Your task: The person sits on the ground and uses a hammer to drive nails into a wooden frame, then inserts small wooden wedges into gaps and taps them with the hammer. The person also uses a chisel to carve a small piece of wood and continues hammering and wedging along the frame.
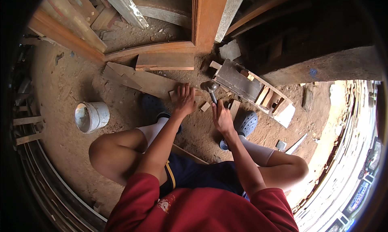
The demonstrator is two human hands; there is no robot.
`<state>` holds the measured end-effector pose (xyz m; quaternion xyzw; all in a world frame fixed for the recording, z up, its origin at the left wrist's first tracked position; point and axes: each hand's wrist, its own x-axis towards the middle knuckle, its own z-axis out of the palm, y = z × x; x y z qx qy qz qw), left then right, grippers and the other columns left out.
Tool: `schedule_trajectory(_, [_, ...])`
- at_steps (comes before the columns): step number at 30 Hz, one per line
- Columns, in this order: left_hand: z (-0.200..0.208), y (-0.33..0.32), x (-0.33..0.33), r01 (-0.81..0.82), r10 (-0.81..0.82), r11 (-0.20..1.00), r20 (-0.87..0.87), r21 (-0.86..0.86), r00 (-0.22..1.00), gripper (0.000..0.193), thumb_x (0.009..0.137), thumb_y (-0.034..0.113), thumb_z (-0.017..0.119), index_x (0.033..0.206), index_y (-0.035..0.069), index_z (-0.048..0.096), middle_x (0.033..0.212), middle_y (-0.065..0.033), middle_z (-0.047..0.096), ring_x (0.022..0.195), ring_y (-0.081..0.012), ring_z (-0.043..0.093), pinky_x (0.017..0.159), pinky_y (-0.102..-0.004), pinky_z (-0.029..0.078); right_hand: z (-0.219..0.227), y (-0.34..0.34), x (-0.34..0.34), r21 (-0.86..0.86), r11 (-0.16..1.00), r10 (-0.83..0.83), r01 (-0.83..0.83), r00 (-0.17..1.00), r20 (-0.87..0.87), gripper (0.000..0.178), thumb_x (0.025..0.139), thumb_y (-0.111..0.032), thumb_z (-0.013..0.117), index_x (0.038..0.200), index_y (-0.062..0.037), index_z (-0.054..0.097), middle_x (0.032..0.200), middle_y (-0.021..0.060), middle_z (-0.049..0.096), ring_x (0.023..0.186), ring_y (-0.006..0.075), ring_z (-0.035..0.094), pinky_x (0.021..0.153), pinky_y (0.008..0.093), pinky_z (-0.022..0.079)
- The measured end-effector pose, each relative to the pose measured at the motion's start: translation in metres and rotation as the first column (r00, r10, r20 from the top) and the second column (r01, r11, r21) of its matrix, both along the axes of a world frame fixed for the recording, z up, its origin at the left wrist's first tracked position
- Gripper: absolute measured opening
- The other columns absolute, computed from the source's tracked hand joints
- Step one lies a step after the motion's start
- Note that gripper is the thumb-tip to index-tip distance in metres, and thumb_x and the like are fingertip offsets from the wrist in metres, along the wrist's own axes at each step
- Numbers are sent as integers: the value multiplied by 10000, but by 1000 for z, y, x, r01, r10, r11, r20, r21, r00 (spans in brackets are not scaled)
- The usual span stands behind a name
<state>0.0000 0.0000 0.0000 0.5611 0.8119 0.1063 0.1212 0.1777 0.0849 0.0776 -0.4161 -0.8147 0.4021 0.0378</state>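
Note:
My left hand (185, 99) is on the end of a long, flat wooden board (151, 81), its fingers bent over the wood. A small wood piece (173, 96) shows beside that hand, partly covered by it. My right hand (223, 118) is closed round the dark handle of a hammer (213, 95). The hammer's metal head is raised near the board's right end, and I cannot tell whether it touches anything. Between my hands, a small wood block (205, 106) lies on the dirt. A wood offcut (235, 109) is just right of my right hand.
A wooden box-like frame (242, 82) with slats lies at the right. A white bucket (92, 117) stands at the left. Beyond the board are a thick wood piece (165, 61) and an orange-brown door frame (149, 48). My clogs (247, 123) flank the work spot. Stacked planks line the far left.

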Motion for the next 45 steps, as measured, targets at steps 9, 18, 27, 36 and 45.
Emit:
schedule_trajectory(9, [-12, 2, -1, -19, 22, 995, -30, 100, 999, 603, 714, 241, 732, 1178, 15, 421, 1411, -274, 310, 1380, -433, 222, 1096, -608, 196, 17, 22, -11, 118, 993, 3, -3, 1000, -2, 326, 996, -344, 422, 990, -18, 419, 659, 312, 577, 660, 525, 569, 559, 581, 442])
schedule_trajectory(18, [-10, -6, 2, 28, -29, 992, 5, 125, 1000, 597, 739, 276, 729, 1184, 11, 432, 1438, -277, 286, 1409, -429, 171, 1086, -625, 202, 0, 36, 7, -6, 998, -65, 65, 998, 9, 282, 1009, -265, 408, 1008, 17, 415, 661, 323, 558, 655, 518, 562, 570, 571, 445])
schedule_trajectory(27, [-3, 0, -4, 44, -44, 998, -12, 50, 999, 708, 741, 401, 754, 1246, 26, 429, 1451, -254, 280, 1412, -395, 185, 1108, -610, 173, -67, 22, 22, -69, 992, 112, -102, 978, 176, 355, 996, -353, 407, 1000, 0, 445, 761, 353, 577, 781, 534, 573, 664, 607, 444])
schedule_trajectory(36, [1, -5, -5, 63, -63, 994, -7, 88, 998, 694, 749, 347, 737, 1279, 30, 420, 1447, -244, 296, 1406, -386, 198, 1111, -610, 168, 15, 15, -11, -143, 976, -166, 162, 986, -20, 345, 1011, -347, 377, 996, -6, 427, 712, 327, 595, 735, 533, 587, 645, 595, 456])
schedule_trajectory(45, [-2, -8, 1, 47, -46, 997, -17, 68, 999, 771, 805, 318, 698, 1419, 38, 326, 1474, -219, 293, 1414, -353, 206, 1124, -580, 171, -63, 6, 25, -50, 990, -130, 129, 992, -5, 274, 988, -274, 467, 937, -5, 452, 737, 323, 575, 746, 528, 555, 623, 588, 408])
